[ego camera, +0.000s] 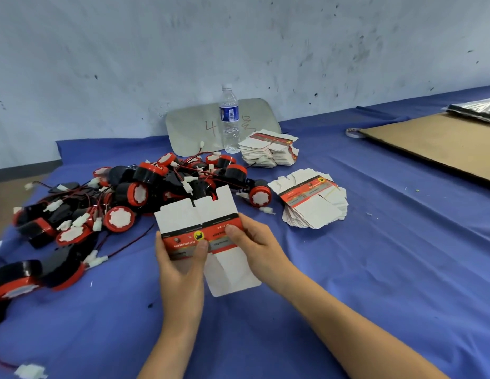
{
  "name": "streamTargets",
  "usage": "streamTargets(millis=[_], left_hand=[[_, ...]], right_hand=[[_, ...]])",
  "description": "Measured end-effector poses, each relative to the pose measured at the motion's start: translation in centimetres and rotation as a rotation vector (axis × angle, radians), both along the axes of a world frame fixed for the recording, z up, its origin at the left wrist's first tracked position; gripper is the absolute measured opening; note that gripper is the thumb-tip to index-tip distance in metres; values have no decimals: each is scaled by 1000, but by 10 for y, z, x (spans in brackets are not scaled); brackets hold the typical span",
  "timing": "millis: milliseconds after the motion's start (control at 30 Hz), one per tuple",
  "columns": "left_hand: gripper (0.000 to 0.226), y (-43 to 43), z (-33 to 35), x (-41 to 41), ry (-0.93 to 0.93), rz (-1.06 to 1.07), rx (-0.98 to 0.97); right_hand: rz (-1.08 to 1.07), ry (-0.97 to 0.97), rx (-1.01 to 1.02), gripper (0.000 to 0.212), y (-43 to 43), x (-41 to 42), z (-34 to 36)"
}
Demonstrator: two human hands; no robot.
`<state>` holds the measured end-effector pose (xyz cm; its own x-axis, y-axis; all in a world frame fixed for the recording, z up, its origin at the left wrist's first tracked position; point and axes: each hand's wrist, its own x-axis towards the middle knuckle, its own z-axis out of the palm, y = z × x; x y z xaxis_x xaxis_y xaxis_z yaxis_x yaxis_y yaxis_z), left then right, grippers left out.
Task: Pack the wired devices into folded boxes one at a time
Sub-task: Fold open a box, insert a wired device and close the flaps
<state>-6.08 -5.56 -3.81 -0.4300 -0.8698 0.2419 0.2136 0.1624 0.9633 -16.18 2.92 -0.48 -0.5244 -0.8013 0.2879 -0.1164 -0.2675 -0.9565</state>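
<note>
A flat white carton blank [200,222] with a red and black printed band is held up between both hands, flaps unfolded above and below. My left hand [181,265] grips its left side, thumb on the band. My right hand [256,247] grips its right side, thumb on the print. Behind it lies a heap of red and black wired devices [123,198] with white plugs and thin red-black leads. Two stacks of flat carton blanks lie to the right, one nearer [313,203] and one farther back [270,147].
A blue cloth [347,283] covers the table. A water bottle [229,120] stands at the back before a grey board [194,127] leaning on the wall. A brown cardboard sheet [435,143] and a tape roll [354,132] lie at the right. A loose white plug [30,371] lies front left.
</note>
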Motion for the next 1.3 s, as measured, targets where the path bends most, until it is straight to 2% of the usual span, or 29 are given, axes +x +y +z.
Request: streamTargets(millis=[100, 167, 300, 567, 667, 767, 833, 1000, 1133, 1200, 1300], left_hand=[[96, 6, 6, -1, 21, -33, -22], [99, 10, 8, -2, 39, -84, -59], [89, 20, 10, -3, 51, -161, -84], [54, 15, 3, 1, -18, -131, -94], [60, 14, 1, 5, -29, -155, -117], [85, 16, 3, 5, -11, -186, -116], [93, 14, 1, 5, -10, -193, -131], [90, 12, -3, 5, -3, -201, -176], [88, 11, -5, 3, 4, -203, -223], [89, 10, -6, 3, -11, -199, -257], [89, 10, -7, 5, -42, -187, -311]], right_hand=[[89, -74, -55, 27, -1, 10, 0], [121, -51, -66, 36, 0, 13, 1], [90, 77, -104, 44, 6, 8, 4], [-40, 282, -140, 34, 7, 8, 9], [-88, 268, -146, 34, 7, 7, 8], [-96, 249, -146, 31, 9, 6, 8], [-115, 239, -152, 34, 9, 7, 8], [-91, 215, -170, 17, 8, 11, 9], [-118, 214, -141, 17, 10, 9, 9], [-115, 222, -130, 28, 11, 10, 12], [-43, 229, -95, 61, 13, 9, 15]])
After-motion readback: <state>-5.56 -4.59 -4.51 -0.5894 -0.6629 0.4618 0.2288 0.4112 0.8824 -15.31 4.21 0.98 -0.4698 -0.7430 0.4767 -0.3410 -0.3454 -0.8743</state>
